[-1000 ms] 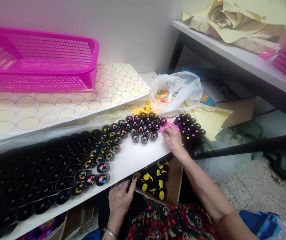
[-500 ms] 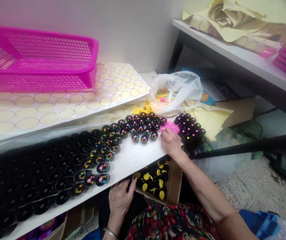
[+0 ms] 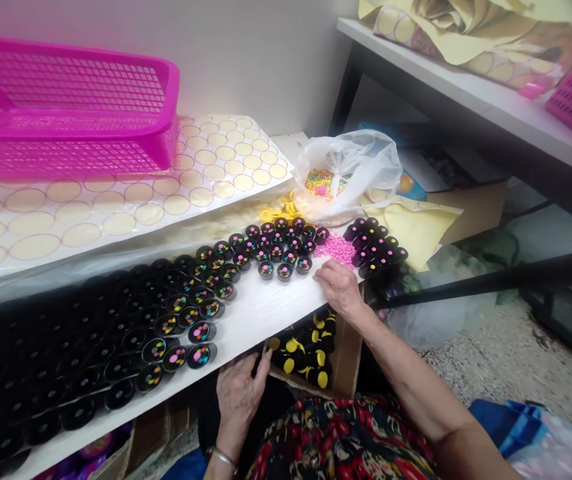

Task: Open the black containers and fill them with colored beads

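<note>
My right hand (image 3: pixel 339 285) is over the white board, its fingertips pinched together just in front of a heap of small pink beads (image 3: pixel 335 249). Whatever sits between those fingertips is too small to make out. Left of it stand small round black cups (image 3: pixel 285 271) with pink and coloured beads inside. My left hand (image 3: pixel 241 388) is low at the board's front edge, thumb pointing up and fingers bent; its fingertips are hidden. Beside its thumb an open carton (image 3: pixel 350 370) holds black pieces with yellow round ends (image 3: pixel 289 365).
Many black cups (image 3: pixel 111 333) fill the board's left side; another cluster (image 3: pixel 377 248) stands right of the beads. Behind are a plastic bag (image 3: pixel 351 167) of multicoloured beads, yellow pieces (image 3: pixel 279 212), sticker sheets (image 3: pixel 206 170) and a pink basket (image 3: pixel 76 110). A shelf (image 3: pixel 446 83) juts in at right.
My right hand has drawn back from the pink heap toward the board's front edge. My left hand keeps its place at the edge. The whole view has shifted slightly.
</note>
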